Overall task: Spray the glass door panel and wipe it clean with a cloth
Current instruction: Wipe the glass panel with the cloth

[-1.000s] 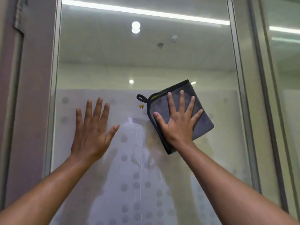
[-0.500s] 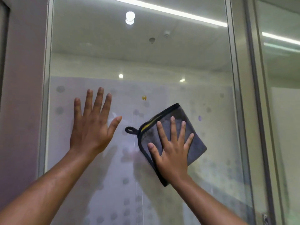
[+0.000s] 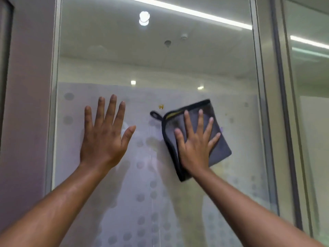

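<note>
Two flat palms on glass panel, left hand bare, right hand pressing cloth

Mauve wall left — ceiling light strip glowing overhead.

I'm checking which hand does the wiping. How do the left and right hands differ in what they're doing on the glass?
The left hand lies bare on the glass door panel, while the right hand presses a grey cloth against it. The left hand sits nearer the panel's left frame, the right hand nearer the middle. Both are flat with fingers spread and pointing up.
</note>
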